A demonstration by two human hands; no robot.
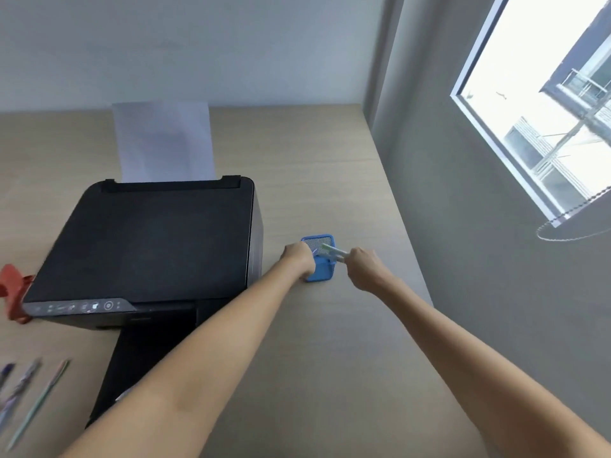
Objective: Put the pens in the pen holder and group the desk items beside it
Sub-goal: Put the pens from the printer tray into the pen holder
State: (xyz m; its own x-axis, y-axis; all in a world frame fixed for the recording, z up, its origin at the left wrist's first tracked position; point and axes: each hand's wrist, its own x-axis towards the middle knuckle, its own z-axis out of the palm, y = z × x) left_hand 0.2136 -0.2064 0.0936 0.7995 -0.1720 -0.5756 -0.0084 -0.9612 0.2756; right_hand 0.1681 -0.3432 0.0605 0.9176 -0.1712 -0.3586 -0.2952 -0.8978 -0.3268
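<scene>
Three loose pens [23,401] are lying at my eight o'clock, a red object [13,294] poking out beside the black printer [148,246]. At one o'clock my left hand [299,259] is clenching the blue pen holder [322,269], steadying it on the desk [314,342], while my right hand [363,267] is grasping a green pen [332,251], tip over the rim.

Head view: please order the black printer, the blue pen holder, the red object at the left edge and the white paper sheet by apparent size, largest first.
1. Black printer
2. White paper sheet, though it is farther away and partly inside the printer
3. and 4. Blue pen holder and red object: unsure, since both are partly hidden.
</scene>
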